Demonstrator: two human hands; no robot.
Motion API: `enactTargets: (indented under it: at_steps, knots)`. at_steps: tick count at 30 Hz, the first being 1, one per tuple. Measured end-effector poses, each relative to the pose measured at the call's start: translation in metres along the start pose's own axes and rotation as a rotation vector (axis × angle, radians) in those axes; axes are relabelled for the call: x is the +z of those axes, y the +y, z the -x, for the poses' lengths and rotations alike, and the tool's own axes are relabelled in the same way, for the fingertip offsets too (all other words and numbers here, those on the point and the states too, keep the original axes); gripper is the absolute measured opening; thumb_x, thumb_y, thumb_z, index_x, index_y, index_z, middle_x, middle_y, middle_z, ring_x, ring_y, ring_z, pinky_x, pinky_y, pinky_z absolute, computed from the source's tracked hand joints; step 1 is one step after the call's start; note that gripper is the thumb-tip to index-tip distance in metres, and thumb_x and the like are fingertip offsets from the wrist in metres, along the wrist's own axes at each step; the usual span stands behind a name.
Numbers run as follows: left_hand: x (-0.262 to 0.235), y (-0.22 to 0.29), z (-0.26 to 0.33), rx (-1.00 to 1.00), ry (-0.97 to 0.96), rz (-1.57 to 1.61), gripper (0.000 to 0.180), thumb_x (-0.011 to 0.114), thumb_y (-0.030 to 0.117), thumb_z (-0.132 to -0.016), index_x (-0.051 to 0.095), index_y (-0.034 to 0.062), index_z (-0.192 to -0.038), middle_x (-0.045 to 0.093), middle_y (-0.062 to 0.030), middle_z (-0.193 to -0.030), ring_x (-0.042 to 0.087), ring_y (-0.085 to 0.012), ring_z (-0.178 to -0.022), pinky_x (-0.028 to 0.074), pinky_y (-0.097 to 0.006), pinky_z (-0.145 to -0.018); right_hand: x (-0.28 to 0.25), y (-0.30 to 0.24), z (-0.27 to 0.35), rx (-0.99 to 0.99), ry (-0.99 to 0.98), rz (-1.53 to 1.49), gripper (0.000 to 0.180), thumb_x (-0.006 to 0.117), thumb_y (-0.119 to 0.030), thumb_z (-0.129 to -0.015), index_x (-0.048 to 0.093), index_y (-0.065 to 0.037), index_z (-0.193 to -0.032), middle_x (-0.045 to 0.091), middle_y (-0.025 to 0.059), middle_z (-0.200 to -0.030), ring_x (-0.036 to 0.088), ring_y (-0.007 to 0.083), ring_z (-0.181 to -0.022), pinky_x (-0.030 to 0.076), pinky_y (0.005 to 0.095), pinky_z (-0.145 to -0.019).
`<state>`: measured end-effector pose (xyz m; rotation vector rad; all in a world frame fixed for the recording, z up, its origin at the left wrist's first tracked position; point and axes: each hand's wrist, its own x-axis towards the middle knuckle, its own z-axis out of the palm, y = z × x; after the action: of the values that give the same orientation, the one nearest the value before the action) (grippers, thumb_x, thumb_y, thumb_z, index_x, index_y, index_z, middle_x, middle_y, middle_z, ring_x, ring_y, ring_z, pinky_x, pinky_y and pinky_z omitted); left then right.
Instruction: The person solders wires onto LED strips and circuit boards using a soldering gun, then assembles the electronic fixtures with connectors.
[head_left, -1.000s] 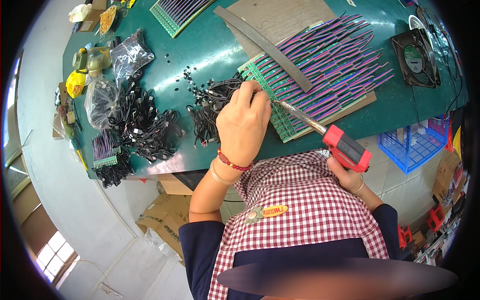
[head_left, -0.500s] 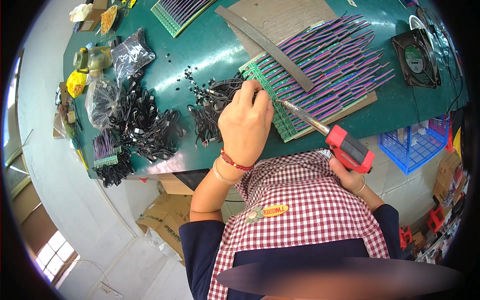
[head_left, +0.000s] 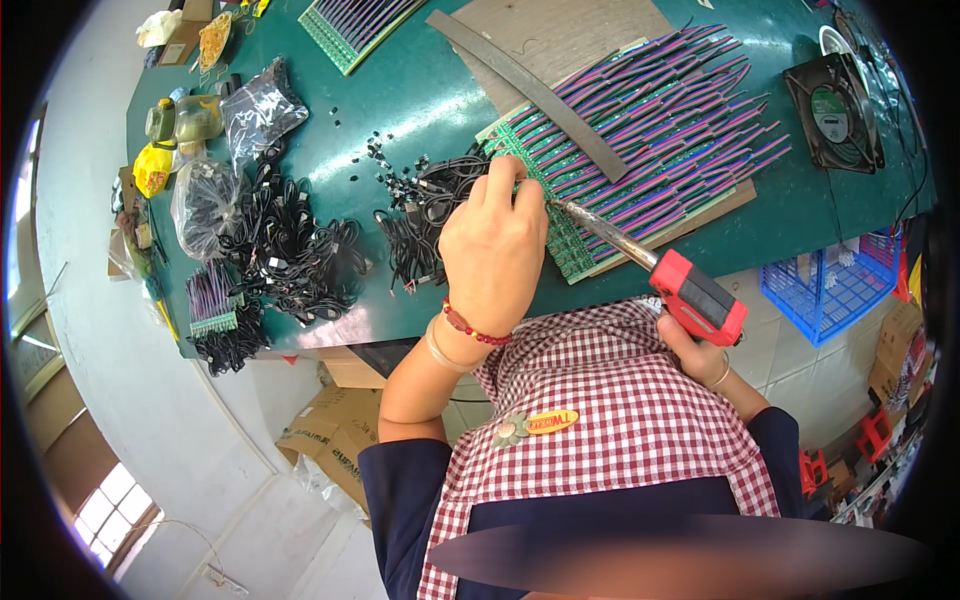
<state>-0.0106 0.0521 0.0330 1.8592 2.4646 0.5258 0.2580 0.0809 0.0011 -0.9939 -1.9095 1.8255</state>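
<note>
My right hand (head_left: 693, 348) grips a soldering gun (head_left: 700, 297) with a red and black handle. Its metal barrel slants up and left, and the tip is at the left edge of a panel of green circuit boards (head_left: 567, 232). Rows of pink, black and blue wires run rightward from the panel. My left hand (head_left: 495, 240) is pinched closed by that same edge, close to the iron's tip; what the fingers hold is hidden. Behind and left of it lies a bunch of black cables (head_left: 412, 240). A flat grey bar (head_left: 545, 95) rests across the wires.
More black cables (head_left: 290, 240) heap at the left, beside plastic bags (head_left: 207, 205) and a small wired board (head_left: 212, 312). A second wired panel (head_left: 350, 35) lies at the far side. At the right stands a black fan (head_left: 832, 115), with a blue crate (head_left: 830, 285) below the table edge.
Almost nothing differs. My left hand has shifted very slightly at the panel's edge, and the soldering gun stays in the same place.
</note>
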Motion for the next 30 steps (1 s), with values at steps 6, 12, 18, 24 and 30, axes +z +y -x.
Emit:
enactTargets:
  at_steps: [6, 12, 18, 24, 30]
  knots:
    - [-0.002, 0.002, -0.001, -0.002, -0.045, -0.012, 0.008, 0.064, 0.006, -0.072, 0.057, 0.0037, -0.075, 0.055, -0.0033, -0.092, 0.059, -0.02, -0.07, 0.047, -0.031, -0.056, 0.003, 0.0, 0.001, -0.01, 0.058, -0.021, 0.02, 0.06, -0.007, -0.084, 0.055, 0.001, -0.102, 0.058, 0.0039, -0.079, 0.054, 0.011, -0.07, 0.044, 0.0273, -0.064]
    - [-0.005, 0.002, 0.002, -0.022, -0.08, -0.018, 0.009, 0.064, 0.007, -0.074, 0.057, 0.0028, -0.077, 0.055, -0.0049, -0.091, 0.059, -0.0218, -0.073, 0.048, -0.032, -0.059, -0.002, 0.009, 0.008, 0.053, 0.084, -0.148, 0.022, 0.062, -0.003, -0.081, 0.059, 0.0, -0.103, 0.06, 0.0049, -0.087, 0.056, 0.0132, -0.077, 0.045, 0.0288, -0.069]
    - [-0.004, 0.002, 0.005, -0.014, -0.074, -0.012, 0.008, 0.062, 0.005, -0.072, 0.055, 0.0027, -0.076, 0.052, -0.0068, -0.087, 0.057, -0.0218, -0.075, 0.049, -0.031, -0.06, 0.0, 0.001, 0.004, 0.032, 0.039, -0.118, 0.026, 0.062, -0.003, -0.082, 0.058, 0.001, -0.107, 0.06, 0.0049, -0.091, 0.056, 0.0135, -0.08, 0.046, 0.0288, -0.071]
    - [-0.003, 0.0, 0.006, -0.006, -0.038, 0.017, 0.008, 0.061, 0.003, -0.069, 0.054, 0.0026, -0.075, 0.051, -0.0084, -0.085, 0.055, -0.0213, -0.076, 0.049, -0.03, -0.06, 0.003, -0.004, -0.001, 0.018, 0.069, -0.099, 0.003, 0.055, -0.003, -0.085, 0.055, 0.0, -0.086, 0.055, 0.003, -0.073, 0.051, 0.0108, -0.065, 0.041, 0.0263, -0.059]
    - [0.004, -0.002, 0.006, -0.05, 0.048, 0.085, 0.008, 0.063, 0.003, -0.073, 0.057, 0.0038, -0.076, 0.055, -0.0053, -0.083, 0.059, -0.0223, -0.071, 0.048, -0.032, -0.057, 0.002, -0.006, 0.001, 0.087, 0.041, -0.097, 0.01, 0.056, -0.001, -0.084, 0.057, 0.001, -0.094, 0.057, 0.0033, -0.077, 0.053, 0.0108, -0.068, 0.043, 0.0262, -0.061]
